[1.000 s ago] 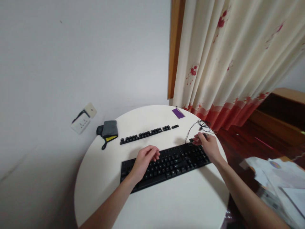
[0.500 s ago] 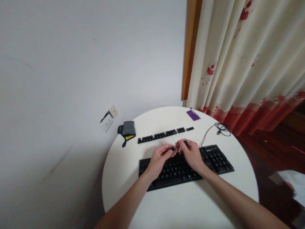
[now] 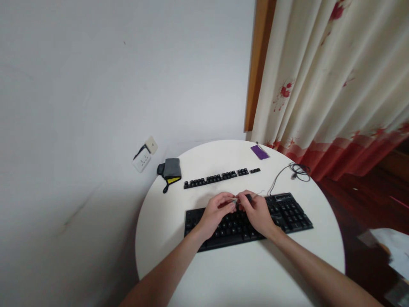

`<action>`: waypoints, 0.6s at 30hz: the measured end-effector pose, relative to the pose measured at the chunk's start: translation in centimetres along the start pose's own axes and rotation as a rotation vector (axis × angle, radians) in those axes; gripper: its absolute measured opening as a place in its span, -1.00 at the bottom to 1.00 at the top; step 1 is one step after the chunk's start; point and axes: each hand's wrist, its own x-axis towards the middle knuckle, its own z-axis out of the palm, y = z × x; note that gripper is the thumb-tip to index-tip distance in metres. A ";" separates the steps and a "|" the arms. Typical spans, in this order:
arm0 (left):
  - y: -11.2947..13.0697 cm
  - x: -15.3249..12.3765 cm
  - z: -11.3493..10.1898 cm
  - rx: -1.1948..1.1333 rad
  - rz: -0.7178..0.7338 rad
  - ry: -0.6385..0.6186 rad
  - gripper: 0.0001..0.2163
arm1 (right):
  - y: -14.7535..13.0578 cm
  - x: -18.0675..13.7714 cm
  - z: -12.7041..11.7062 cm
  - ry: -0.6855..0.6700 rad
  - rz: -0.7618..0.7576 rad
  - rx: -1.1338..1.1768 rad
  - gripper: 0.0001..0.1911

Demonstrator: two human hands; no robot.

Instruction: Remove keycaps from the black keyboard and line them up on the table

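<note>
Over the upper edge of a black keyboard (image 3: 230, 228), my two hands meet, fingertips nearly touching. My right hand (image 3: 255, 211) is closed around a wire keycap puller with a black grip (image 3: 248, 198); thin wire ends stick out on its right and toward the other hand. My left hand (image 3: 217, 211) pinches at the puller's left wire end, where a small dark keycap (image 3: 237, 205) shows partly between the fingers. Behind the hands lies a row of loose black keycaps (image 3: 212, 179) in several groups. The keyboard's top row is partly hidden by the hands.
Everything rests on a round white table (image 3: 204, 277). A grey pouch with yellow lining (image 3: 172, 169) lies at the left rim, a purple packet (image 3: 260, 152) at the back right. The keyboard's coiled cable (image 3: 298, 171) is near the right rim. A wall socket (image 3: 142, 160) is at left.
My fingers have shifted slightly at the puller; the keycap seen clearly in my left fingertips is now mostly hidden, and the wire end shows there. The view has tilted slightly.
</note>
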 end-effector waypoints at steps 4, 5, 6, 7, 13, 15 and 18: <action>-0.1 0.0 0.1 -0.013 -0.003 -0.047 -0.74 | 0.4 -0.2 0.1 0.102 0.128 0.087 -0.66; -0.2 0.0 0.2 -0.002 -0.003 -0.055 -0.76 | 0.6 -0.1 0.2 0.120 0.154 0.116 -0.67; -0.2 0.0 0.2 0.013 -0.001 -0.061 -0.76 | 0.7 0.0 0.2 0.131 0.177 0.146 -0.67; -0.2 0.1 0.2 0.029 0.000 -0.066 -0.76 | 0.8 0.0 0.2 0.134 0.196 0.176 -0.67; 0.1 -0.1 0.4 0.125 0.050 -0.022 -0.76 | 0.7 0.2 0.2 0.224 0.220 0.229 -0.70; 0.3 -0.1 0.4 0.156 0.058 0.004 -0.77 | 0.6 0.0 0.1 0.283 0.209 0.204 -0.71; 0.4 0.0 0.3 0.168 0.041 0.073 -0.78 | 0.6 -0.1 0.0 0.293 0.159 0.142 -0.68</action>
